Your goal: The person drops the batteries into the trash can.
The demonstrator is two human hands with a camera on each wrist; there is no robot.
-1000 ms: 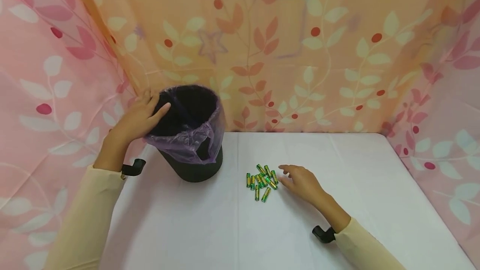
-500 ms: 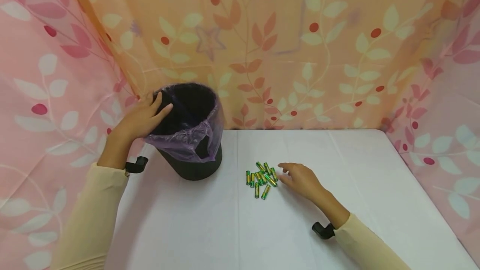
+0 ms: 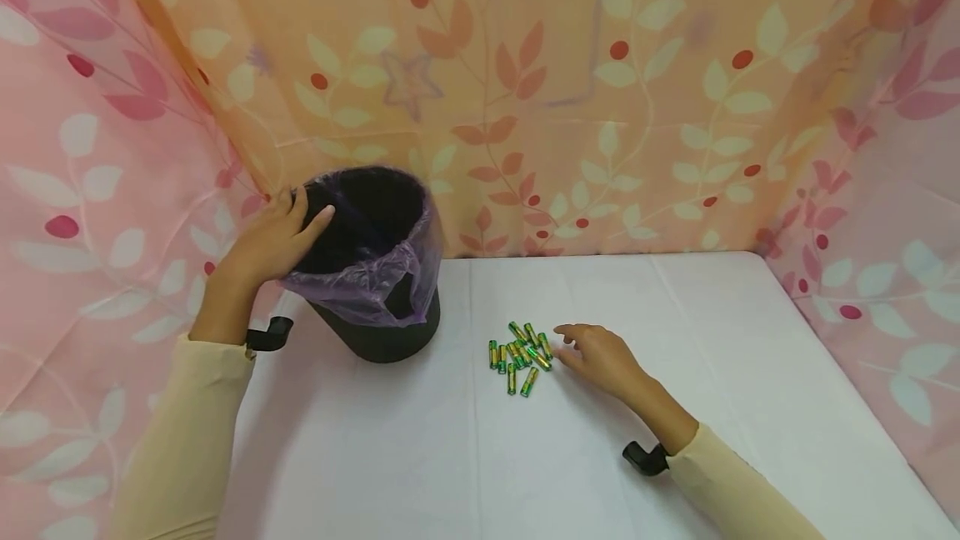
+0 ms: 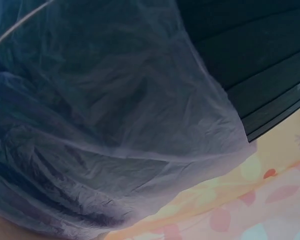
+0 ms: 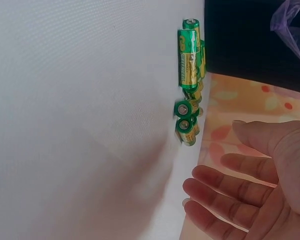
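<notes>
A black waste bin (image 3: 390,344), lined with a thin purple plastic bag (image 3: 360,286), stands at the table's far left. On its left rim rests my left hand (image 3: 270,244), with thumb and fingers extended over the edge. The left wrist view is filled by the bag (image 4: 125,110) over the bin's ribbed side (image 4: 250,55). Several green and gold batteries (image 3: 517,354) lie in a loose cluster right of the bin. My right hand (image 3: 603,361) hovers just right of them, fingers loosely bent and holding nothing. The right wrist view shows its palm beside the batteries (image 5: 188,60).
A white cloth (image 3: 390,457) covers the table. Patterned curtains, an orange one (image 3: 555,148) behind and pink ones (image 3: 97,232) at the sides, enclose it. Each wrist carries a small black camera mount (image 3: 647,458).
The whole head view has shifted slightly. Both hands keep nearly the same places, the left at the bin's rim and the right beside the batteries.
</notes>
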